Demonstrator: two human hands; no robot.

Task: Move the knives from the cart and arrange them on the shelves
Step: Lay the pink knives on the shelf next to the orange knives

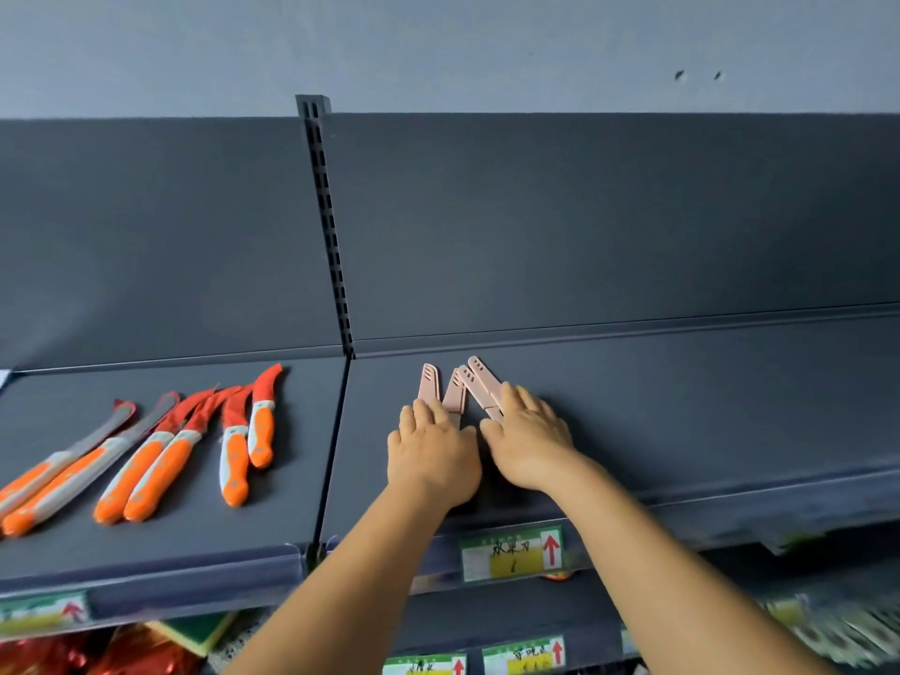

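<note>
Several pink sheathed knives [458,389] lie fanned on the dark grey shelf [682,421], blade tips toward the back panel. My left hand [431,455] lies flat over the handles of the left ones, fingers straight. Beside it, my right hand [528,440] lies flat over the handles of the right ones. Both hands cover the handles, so their shape is hidden. The cart is out of view.
On the neighbouring shelf section to the left, several orange-handled knives with red blade covers [160,455] lie side by side. A slotted upright [331,236] divides the two sections. Price labels [511,552] hang on the front edge; packaged goods fill the lower shelves.
</note>
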